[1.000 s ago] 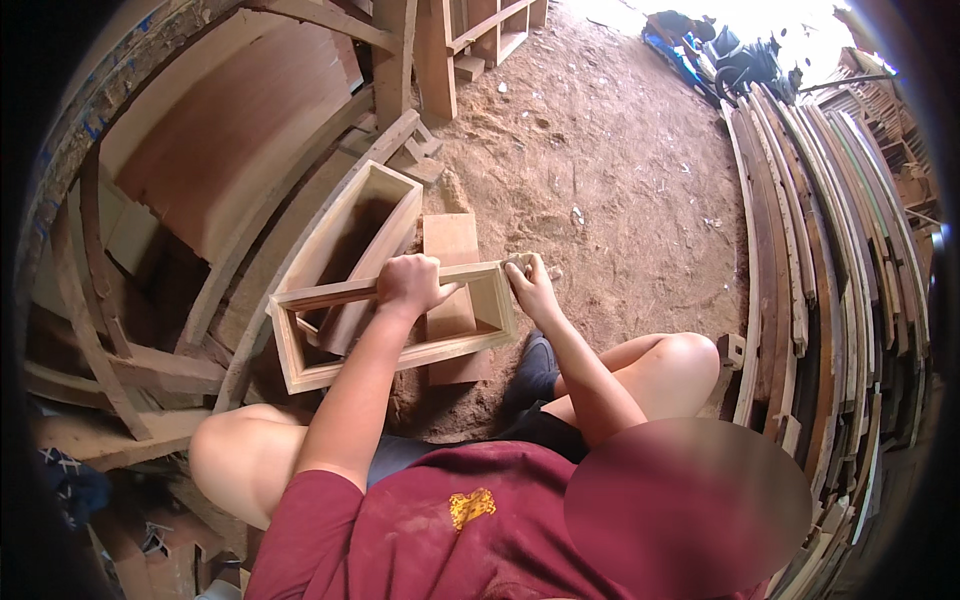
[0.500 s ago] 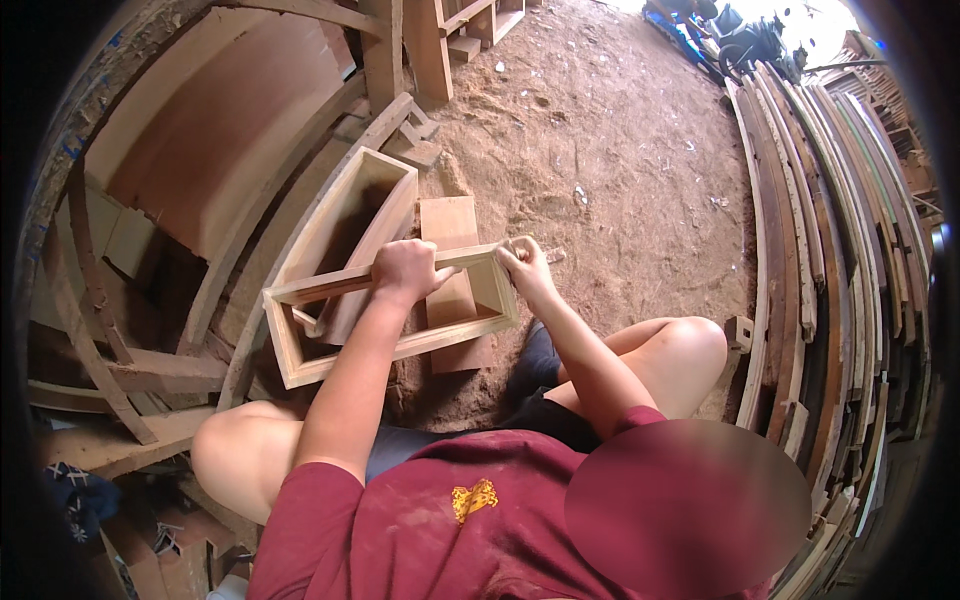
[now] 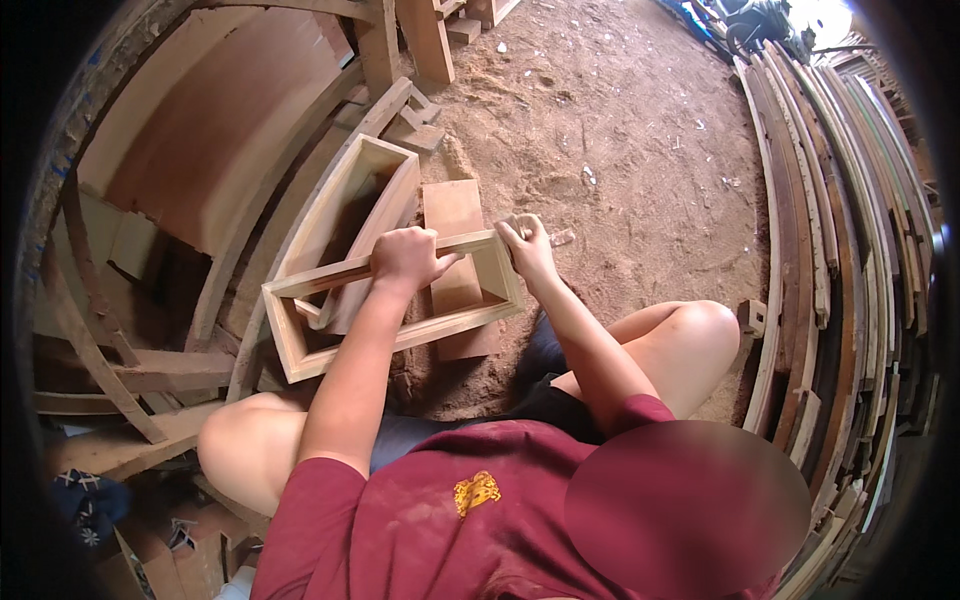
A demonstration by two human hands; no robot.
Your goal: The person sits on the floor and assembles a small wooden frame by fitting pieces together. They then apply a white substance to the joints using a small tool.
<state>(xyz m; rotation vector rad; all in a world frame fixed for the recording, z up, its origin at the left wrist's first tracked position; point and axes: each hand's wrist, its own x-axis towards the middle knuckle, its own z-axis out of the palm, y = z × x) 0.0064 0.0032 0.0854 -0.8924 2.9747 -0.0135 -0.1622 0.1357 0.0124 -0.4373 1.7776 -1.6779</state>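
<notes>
gripping the frame [image 3: 455, 326] by its far rail, the left hand [image 3: 405, 258] is closed around it; the right hand [image 3: 527, 240] curls at its far right corner, hold unclear. over the board [image 3: 452, 205], its four sides look joined; any work left does not show.

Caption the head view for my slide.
Left hand grips the far side of a rectangular wooden frame; right hand at its far right corner.

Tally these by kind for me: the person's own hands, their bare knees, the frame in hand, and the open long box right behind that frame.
Hands: 2 (left hand, right hand)
Bare knees: 2 (left knee, right knee)
Wooden frame: 1
Open wooden box: 1
Total: 6
</notes>
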